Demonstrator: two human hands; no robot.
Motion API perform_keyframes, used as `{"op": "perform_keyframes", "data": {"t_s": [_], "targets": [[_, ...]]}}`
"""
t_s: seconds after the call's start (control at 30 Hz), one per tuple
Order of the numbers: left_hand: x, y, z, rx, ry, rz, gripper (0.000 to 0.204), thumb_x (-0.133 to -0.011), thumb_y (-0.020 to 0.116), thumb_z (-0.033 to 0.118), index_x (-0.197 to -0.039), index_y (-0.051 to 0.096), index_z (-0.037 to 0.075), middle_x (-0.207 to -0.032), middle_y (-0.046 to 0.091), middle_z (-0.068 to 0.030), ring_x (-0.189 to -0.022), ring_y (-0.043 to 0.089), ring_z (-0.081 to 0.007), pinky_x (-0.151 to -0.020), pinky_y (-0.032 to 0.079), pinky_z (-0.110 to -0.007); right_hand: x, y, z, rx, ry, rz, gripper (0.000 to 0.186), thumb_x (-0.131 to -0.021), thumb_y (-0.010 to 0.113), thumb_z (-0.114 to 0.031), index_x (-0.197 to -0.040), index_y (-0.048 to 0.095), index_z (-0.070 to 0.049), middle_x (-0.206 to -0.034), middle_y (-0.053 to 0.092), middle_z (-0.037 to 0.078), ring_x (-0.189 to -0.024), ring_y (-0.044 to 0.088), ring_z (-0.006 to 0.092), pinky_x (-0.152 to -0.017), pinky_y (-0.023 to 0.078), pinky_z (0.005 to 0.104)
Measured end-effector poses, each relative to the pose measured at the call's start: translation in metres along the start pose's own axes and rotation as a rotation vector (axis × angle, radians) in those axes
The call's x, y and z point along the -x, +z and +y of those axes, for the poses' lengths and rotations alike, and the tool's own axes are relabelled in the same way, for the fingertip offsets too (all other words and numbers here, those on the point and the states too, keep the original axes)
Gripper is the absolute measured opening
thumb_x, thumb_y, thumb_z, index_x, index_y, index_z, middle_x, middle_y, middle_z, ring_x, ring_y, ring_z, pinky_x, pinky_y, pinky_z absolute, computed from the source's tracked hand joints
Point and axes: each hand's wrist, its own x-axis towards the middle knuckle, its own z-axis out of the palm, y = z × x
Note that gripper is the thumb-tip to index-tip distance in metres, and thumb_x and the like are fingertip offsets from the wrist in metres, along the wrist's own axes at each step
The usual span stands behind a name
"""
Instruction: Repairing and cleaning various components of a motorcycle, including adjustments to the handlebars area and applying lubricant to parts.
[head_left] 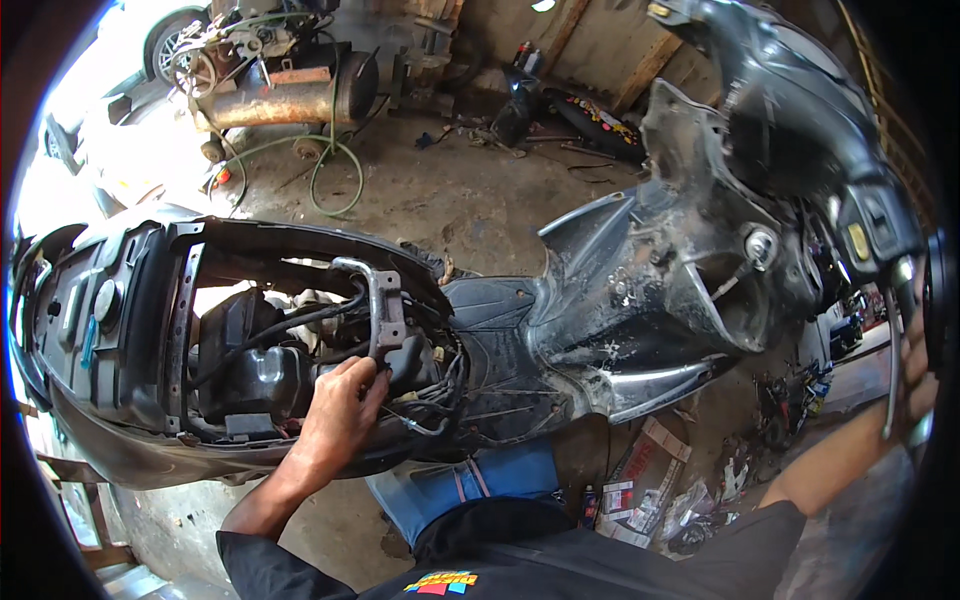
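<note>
A black scooter with its seat off lies across the view, its rear to the left. My left hand (345, 405) is closed round the lower end of a bent metal frame bracket (388, 305) over the open engine bay. Below the bracket are a black plastic housing (265, 380), hoses and loose wiring (425, 415). At the far right, my right hand (917, 370) is wrapped round the handlebar grip, beside the brake lever (893, 350); the dark rim partly hides its fingers. A small blue-handled tool (89, 340) rests on the rear black tank cover (75, 275).
A rusty air compressor (285, 100) with a green hose (340, 190) stands beyond the scooter. Near my legs lie a flattened cardboard box (650, 465) and plastic bags (690, 510). Parts lean by the back wall, including a dark seat (595, 125). A car wheel (175, 45) shows top left.
</note>
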Motion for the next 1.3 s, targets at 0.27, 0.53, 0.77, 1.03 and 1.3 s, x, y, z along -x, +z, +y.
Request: {"op": "perform_keyframes", "data": {"t_s": [0.27, 0.53, 0.77, 1.03, 1.3], "targets": [[-0.005, 0.013, -0.014, -0.148, 0.052, 0.116, 0.022, -0.093, 0.073, 0.008, -0.083, 0.059, -0.005, -0.077, 0.062, -0.0246, -0.069, 0.060, -0.0445, -0.063, 0.045, -0.047, -0.009, -0.004, 0.010, -0.100, 0.039, 0.030, 0.057, -0.092, 0.061, -0.063, -0.075, 0.065, -0.008, -0.071, 0.060, 0.003, -0.076, 0.052, 0.0192, -0.080, 0.040, 0.0373], [0.005, 0.013, -0.013, -0.356, 0.067, 0.120, 0.027, -0.097, 0.072, 0.015, -0.082, 0.060, -0.005, -0.083, 0.062, -0.0209, -0.080, 0.063, -0.0413, -0.071, 0.047, -0.050, -0.008, 0.003, 0.013, -0.403, 0.128, 0.082, 0.086, -0.112, 0.024, -0.066, -0.091, 0.071, 0.003, -0.090, 0.069, 0.011, -0.083, 0.068, 0.0200, -0.081, 0.054, 0.0348], [0.017, 0.028, -0.002, -0.508, 0.075, 0.257, 0.024, -0.099, 0.069, 0.021, -0.090, 0.066, 0.000, -0.097, 0.066, -0.0188, -0.090, 0.067, -0.0433, -0.079, 0.052, -0.053, 0.011, 0.010, -0.005, -0.251, 0.155, 0.249, 0.084, -0.109, 0.033, -0.071, -0.122, 0.077, -0.001, -0.116, 0.075, 0.009, -0.114, 0.068, 0.0187, -0.106, 0.049, 0.0334], [0.028, 0.042, 0.015, -0.463, 0.305, 0.642, 0.022, -0.095, 0.071, 0.012, -0.084, 0.061, -0.004, -0.105, 0.061, -0.0216, -0.098, 0.060, -0.0419, -0.085, 0.049, -0.052, 0.066, 0.019, -0.008, -0.185, 0.073, 0.636, 0.071, -0.115, 0.027, -0.054, -0.139, 0.068, -0.001, -0.143, 0.067, 0.014, -0.143, 0.054, 0.0279, -0.126, 0.032, 0.0392], [0.033, 0.089, 0.056, -0.150, 0.378, 0.390, 0.022, -0.093, 0.077, 0.013, -0.089, 0.066, -0.006, -0.108, 0.063, -0.0211, -0.097, 0.064, -0.0414, -0.084, 0.050, -0.047, 0.226, 0.152, -0.034, 0.093, 0.462, 1.089, 0.043, -0.112, 0.044, -0.025, -0.134, 0.069, 0.001, -0.139, 0.068, 0.013, -0.136, 0.058, 0.0272, -0.120, 0.038, 0.0409]]}}
